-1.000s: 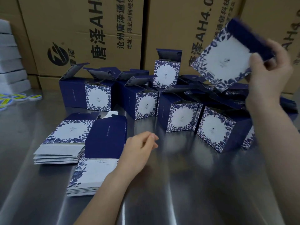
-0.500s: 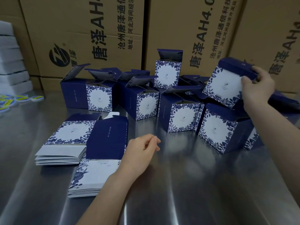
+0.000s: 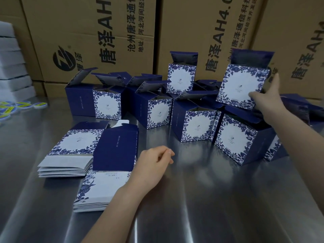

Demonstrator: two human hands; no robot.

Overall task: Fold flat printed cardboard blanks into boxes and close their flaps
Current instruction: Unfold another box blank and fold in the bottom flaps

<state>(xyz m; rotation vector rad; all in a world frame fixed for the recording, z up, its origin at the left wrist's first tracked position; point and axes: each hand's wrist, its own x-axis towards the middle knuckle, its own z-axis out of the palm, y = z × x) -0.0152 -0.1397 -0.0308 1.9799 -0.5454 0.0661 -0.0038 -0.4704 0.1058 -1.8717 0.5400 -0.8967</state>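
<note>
Here: steel table point(image 3: 192, 199), cartons point(image 3: 87, 32) behind; left hand point(image 3: 152, 162) loose, empty; right hand point(image 3: 268, 102) grip pinching folded box point(image 3: 240, 85).

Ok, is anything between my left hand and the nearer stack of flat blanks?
Nothing visible. The left hand is right beside the nearer stack of flat blanks, forearm over its corner. The right hand holds a folded box.

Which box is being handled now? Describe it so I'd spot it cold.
Below the brown shipping cartons at the back, blue floral boxes crowd the steel table. At the cluster's right end, the raised box tilts above the others, flap upright, the right hand gripping its edge.
</note>
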